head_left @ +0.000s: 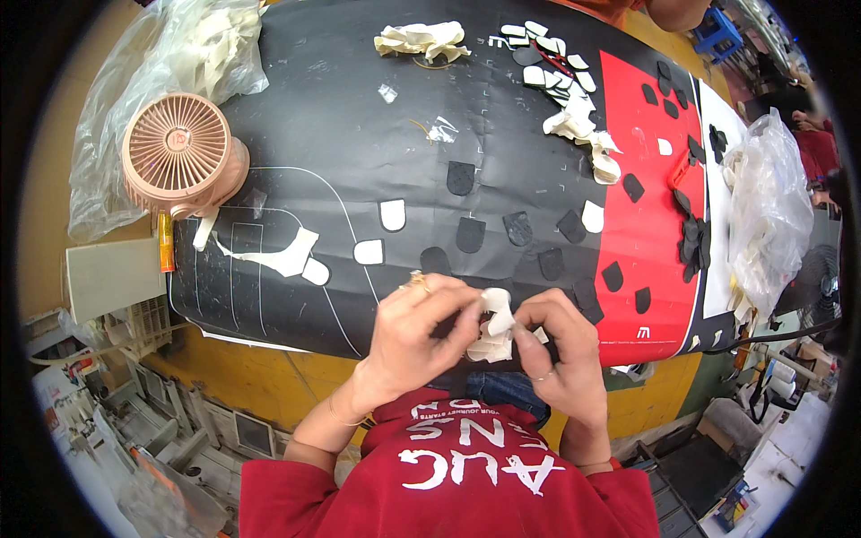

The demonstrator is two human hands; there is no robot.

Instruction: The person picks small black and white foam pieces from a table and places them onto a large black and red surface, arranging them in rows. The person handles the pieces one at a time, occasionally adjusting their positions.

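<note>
At lower centre, the left hand (417, 330) and right hand (567, 351) both pinch a curled white piece (499, 316). Pulling unevenly could crease or tear it where it folds.

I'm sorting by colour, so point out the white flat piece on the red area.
The small white piece on the red area, just above and right of a black piece; the other flat pieces there are black.
</note>
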